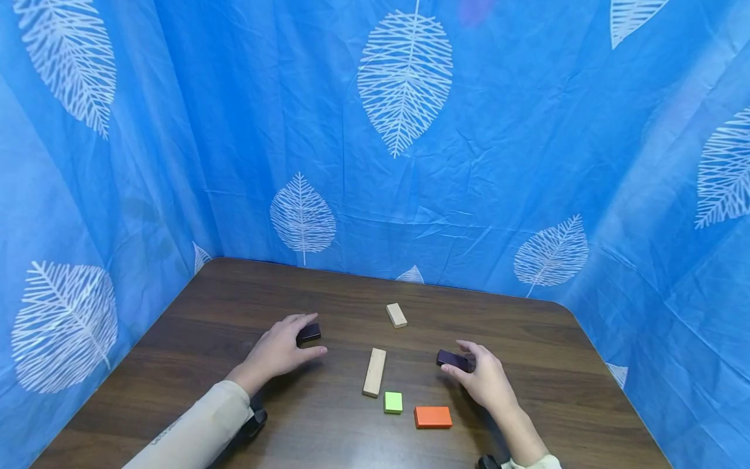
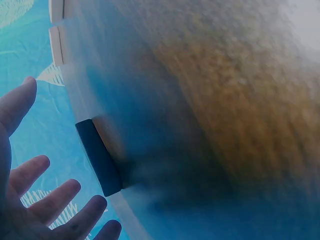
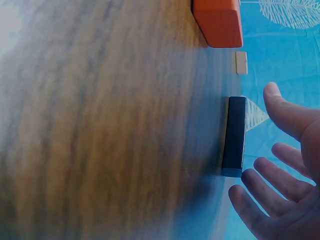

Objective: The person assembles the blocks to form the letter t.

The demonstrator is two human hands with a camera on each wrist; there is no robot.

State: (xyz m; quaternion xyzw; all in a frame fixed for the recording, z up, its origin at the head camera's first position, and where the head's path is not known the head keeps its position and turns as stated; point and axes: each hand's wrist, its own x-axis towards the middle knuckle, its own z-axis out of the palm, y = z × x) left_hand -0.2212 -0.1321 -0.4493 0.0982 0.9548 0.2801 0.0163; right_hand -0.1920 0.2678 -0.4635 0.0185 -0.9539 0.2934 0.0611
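My left hand (image 1: 278,349) hovers by a dark block (image 1: 308,333) on the left of the table, thumb and fingers spread apart. The left wrist view shows that dark block (image 2: 99,157) lying on the table beyond the fingers, apart from them. On the right, my right hand (image 1: 485,376) reaches over a second dark block (image 1: 452,359), its fingers spread and relaxed. In the right wrist view this block (image 3: 234,136) rests on the table, with the fingertips close to its end; whether they touch it I cannot tell.
Between the hands lie a long pale wooden block (image 1: 374,372), a small green block (image 1: 393,402) and an orange block (image 1: 433,417). A short pale block (image 1: 396,315) lies farther back. Blue leaf-print curtain (image 1: 351,130) hangs along the far edge of the brown table (image 1: 234,286).
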